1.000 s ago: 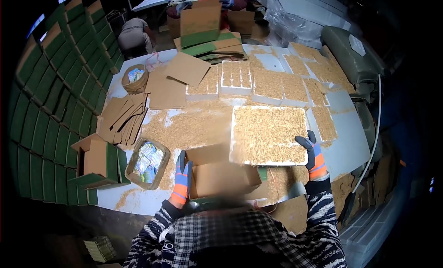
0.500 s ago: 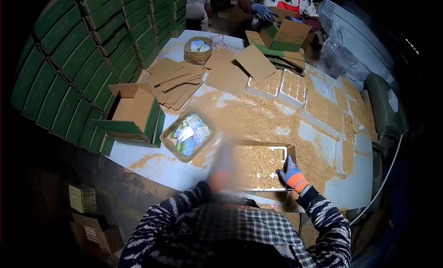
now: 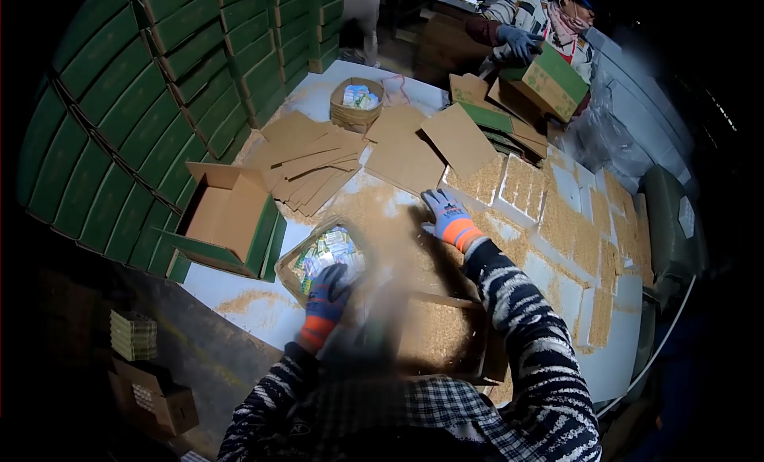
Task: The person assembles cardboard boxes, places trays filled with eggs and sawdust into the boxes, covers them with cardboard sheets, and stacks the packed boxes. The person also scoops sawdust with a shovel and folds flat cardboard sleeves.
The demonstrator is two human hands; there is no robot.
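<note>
My left hand [image 3: 326, 303], gloved in grey and orange, is over the near edge of a basket of small colourful packets [image 3: 328, 253]. Its fingers are bent and partly dark, and whether they pinch a packet is hidden. My right hand [image 3: 450, 219] reaches forward with fingers spread and nothing held, over the sawdust-strewn table close to the flat cardboard sheets [image 3: 403, 148]. Below it, near my body, an open cardboard box [image 3: 493, 358] contains a tray's load of wood-coloured shavings [image 3: 442, 335]. A blur covers the box's left side.
Green boxes [image 3: 103, 144] are stacked at left, beside an open box [image 3: 227, 215]. Another packet basket [image 3: 356, 104] stands farther back. Filled white trays [image 3: 521, 190] line the right. Across the table, a co-worker [image 3: 549, 24] handles a green box [image 3: 549, 80].
The shavings-filled tray was lowered into the box, and my right hand let go and moved forward. My left hand moved from the box to the packet basket. The co-worker's box was tilted.
</note>
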